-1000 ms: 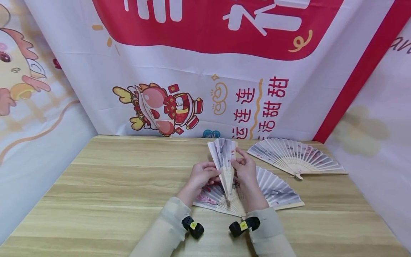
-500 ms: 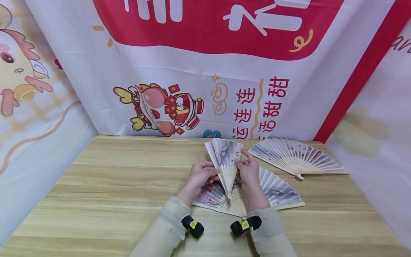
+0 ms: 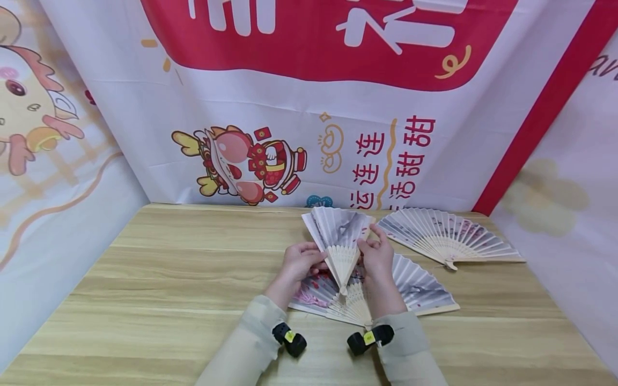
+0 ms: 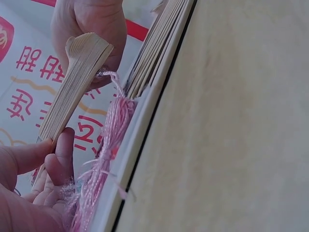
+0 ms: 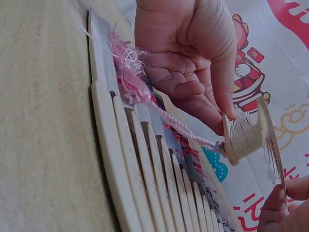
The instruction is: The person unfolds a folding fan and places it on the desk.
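A partly spread folding fan (image 3: 341, 230), grey-white with a pale ribbed handle, stands between my hands in the head view, its narrow end pointing down. My left hand (image 3: 301, 262) pinches its left outer rib between thumb and fingers. On the opposite side my right hand (image 3: 380, 260) pinches the right edge with thumb and fingertips. From the fan's pivot end a pink tassel (image 4: 113, 125) trails down onto a second folding fan (image 3: 422, 284), which lies spread on the table beneath. Hands and held fan cover the middle of that lower fan.
A third folding fan (image 3: 444, 233) lies spread at the back right of the wooden table (image 3: 169, 289). Behind the table's far edge hangs a printed white and red cloth (image 3: 280, 96). Each wrist wears a black strap with a small camera.
The held fan has spread wider, from a narrow wedge to a broader one. My right hand has moved slightly right with its edge, while the left hand stays nearly in place.
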Demonstrator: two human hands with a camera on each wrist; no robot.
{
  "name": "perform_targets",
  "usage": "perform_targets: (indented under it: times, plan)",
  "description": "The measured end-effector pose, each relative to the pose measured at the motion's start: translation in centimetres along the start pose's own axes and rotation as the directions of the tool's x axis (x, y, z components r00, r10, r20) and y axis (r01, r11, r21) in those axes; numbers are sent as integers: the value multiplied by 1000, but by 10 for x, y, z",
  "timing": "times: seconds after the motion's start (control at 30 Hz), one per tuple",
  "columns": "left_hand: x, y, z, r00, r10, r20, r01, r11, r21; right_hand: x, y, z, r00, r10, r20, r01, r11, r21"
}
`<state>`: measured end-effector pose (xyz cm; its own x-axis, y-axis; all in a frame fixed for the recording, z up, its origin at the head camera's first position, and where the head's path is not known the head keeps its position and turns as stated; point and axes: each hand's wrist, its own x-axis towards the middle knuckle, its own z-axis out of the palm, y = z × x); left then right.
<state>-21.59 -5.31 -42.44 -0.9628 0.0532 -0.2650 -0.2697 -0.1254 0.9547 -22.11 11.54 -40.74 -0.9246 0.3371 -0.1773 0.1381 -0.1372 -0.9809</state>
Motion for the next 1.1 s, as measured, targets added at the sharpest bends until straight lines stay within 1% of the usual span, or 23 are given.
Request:
perform_targets:
  times: [0.33, 0.43, 0.6, 0.8, 0.93, 1.03, 1.1]
  plan:
    - [1, 0, -3, 1000, -5, -25, 4, 1000, -16, 2, 2, 0, 998, -35, -57, 36, 999, 26]
    - [1, 1, -3, 999, -5, -37, 4, 1000, -22, 2, 2, 0, 997, -33, -76, 35, 999, 30]
    - [0, 2, -3, 999, 1, -47, -3, 1000, -31, 3, 1, -2, 996, -19, -82, 23, 999, 48]
    - [2, 1, -3, 998, 23, -61, -28, 997, -69, 4, -2, -4, 994, -3, -112, 15, 994, 109]
    - [1, 3, -4, 997, 20, -75, -27, 996, -85, 4, -4, -6, 991, -12, -132, 33, 987, 156]
    - [0, 5, -5, 996, 7, -94, -15, 996, -92, 3, -4, -8, 990, -25, -141, 46, 987, 151]
    - [0, 6, -5, 994, 8, -107, -20, 994, -107, 4, -5, -8, 989, -34, -143, 54, 988, 142]
